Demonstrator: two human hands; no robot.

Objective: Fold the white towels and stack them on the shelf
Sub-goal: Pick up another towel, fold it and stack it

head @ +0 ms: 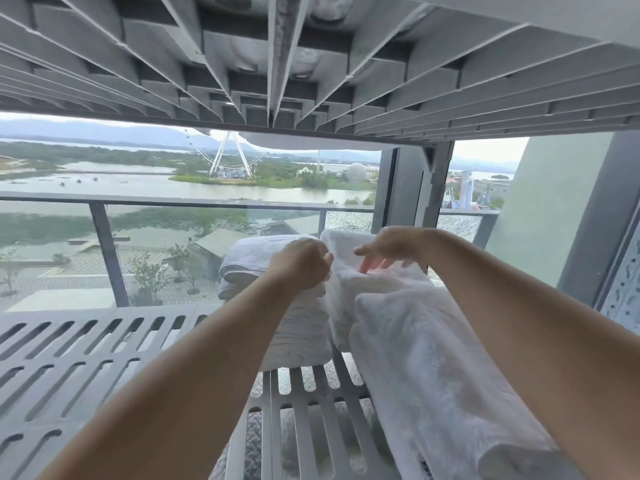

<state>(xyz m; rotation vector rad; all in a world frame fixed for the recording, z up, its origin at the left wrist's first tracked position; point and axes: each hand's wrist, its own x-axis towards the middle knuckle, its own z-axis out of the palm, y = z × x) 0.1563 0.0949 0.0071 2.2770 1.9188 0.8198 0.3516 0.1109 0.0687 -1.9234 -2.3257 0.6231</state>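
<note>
The folded white towel (433, 368) runs lengthwise away along the slatted shelf (86, 358). The left hand (303, 259) grips its far end, the right hand (388, 245) rests loose-fingered there, and stacked towels (287, 323) touch its left.

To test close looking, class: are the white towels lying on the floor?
No, the white towels lie folded on the grey slatted shelf.
</note>
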